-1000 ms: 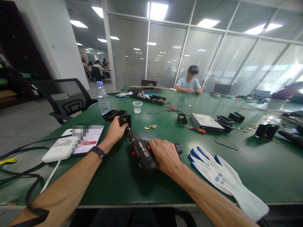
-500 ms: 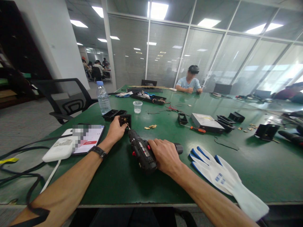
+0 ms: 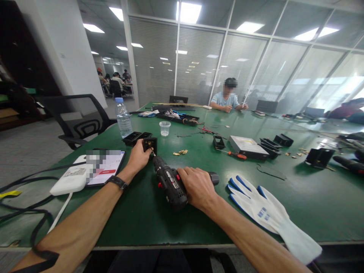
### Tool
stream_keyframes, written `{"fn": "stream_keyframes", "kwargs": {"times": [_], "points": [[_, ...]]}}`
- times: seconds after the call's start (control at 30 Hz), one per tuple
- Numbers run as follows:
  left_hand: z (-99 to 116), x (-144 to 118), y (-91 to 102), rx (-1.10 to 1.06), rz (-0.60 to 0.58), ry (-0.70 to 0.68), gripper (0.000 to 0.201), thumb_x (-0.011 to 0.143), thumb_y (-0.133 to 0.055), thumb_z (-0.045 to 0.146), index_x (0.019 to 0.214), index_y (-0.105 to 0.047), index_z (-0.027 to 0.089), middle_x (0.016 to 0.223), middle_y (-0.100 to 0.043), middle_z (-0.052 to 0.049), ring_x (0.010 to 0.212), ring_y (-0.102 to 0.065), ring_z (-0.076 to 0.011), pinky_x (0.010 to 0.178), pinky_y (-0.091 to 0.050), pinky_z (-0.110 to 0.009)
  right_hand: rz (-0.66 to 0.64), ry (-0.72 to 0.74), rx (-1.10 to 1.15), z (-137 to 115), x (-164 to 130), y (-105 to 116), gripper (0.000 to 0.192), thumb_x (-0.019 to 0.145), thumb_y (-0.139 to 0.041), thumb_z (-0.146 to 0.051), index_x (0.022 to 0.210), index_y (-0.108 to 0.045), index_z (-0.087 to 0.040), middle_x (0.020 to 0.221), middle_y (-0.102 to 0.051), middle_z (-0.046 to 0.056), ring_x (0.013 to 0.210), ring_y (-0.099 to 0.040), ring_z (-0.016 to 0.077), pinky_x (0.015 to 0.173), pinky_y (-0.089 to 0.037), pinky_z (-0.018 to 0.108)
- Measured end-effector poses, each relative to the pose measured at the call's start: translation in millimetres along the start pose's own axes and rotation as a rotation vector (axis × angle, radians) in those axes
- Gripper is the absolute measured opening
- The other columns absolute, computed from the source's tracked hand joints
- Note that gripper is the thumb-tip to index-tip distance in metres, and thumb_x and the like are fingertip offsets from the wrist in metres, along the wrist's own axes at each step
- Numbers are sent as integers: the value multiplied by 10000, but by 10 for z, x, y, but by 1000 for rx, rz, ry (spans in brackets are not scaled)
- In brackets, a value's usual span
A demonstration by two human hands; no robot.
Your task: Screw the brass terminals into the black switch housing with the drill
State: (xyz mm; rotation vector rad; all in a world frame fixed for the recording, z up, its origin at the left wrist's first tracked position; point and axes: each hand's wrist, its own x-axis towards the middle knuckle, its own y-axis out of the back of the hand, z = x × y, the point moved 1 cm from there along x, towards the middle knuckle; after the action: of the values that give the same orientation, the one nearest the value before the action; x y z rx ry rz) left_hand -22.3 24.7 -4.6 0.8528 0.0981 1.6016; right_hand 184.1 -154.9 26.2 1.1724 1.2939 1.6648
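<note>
Left grip (image 3: pixel 139 157) pinches 1 box (image 3: pixel 154 143), right grip (image 3: pixel 199 187) clasps 1 drill (image 3: pixel 170 185) (1 glove (image 3: pixel 264 212) nearby).

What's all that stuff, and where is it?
Table: one, green, middle
Cordless drill: one, black and red, in right hand
Open box: one, black, in left hand
More boxes: several, black, left, middle and right
Small metal pieces: several, gold, middle and right
Bottle: one, clear, blue cap, left
Plastic cup: one, clear, right of bottle
Phone: one, black-edged, left
Corded device: one, white, beside phone
Metal case: one, silver, right
Screwdriver: one, orange and black handle, beside metal case
Near glove: one, white and blue, front right
Mesh chair: one nearby, black, left
Wristband: one, black, left wrist
Left fingers: bare, on open box
Right fingers: bare, on drill
</note>
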Motion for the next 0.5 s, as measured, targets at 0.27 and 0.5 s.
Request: {"fn": "stream_keyframes", "kwargs": {"times": [0.27,0.5], "points": [[-3,18,11,52,9,-26,462,801,-642,356,1218,-531,190,1191,-675,-136,1108,-642,-310,958,-500,-434,13,-2,-18,22,-4,21,333,780,-620,-251,1100,-541,-203,994,-678,62,896,-634,235,730,-404,338],[2,17,25,83,10,-9,487,803,-635,366,1239,-511,189,1205,-669,-139,1122,-638,-317,963,-500,-443,16,8,-37,28,1,-5,330,784,-616,-256,1099,-533,-203,994,-675,52,885,-637,233,718,-414,346]]}}
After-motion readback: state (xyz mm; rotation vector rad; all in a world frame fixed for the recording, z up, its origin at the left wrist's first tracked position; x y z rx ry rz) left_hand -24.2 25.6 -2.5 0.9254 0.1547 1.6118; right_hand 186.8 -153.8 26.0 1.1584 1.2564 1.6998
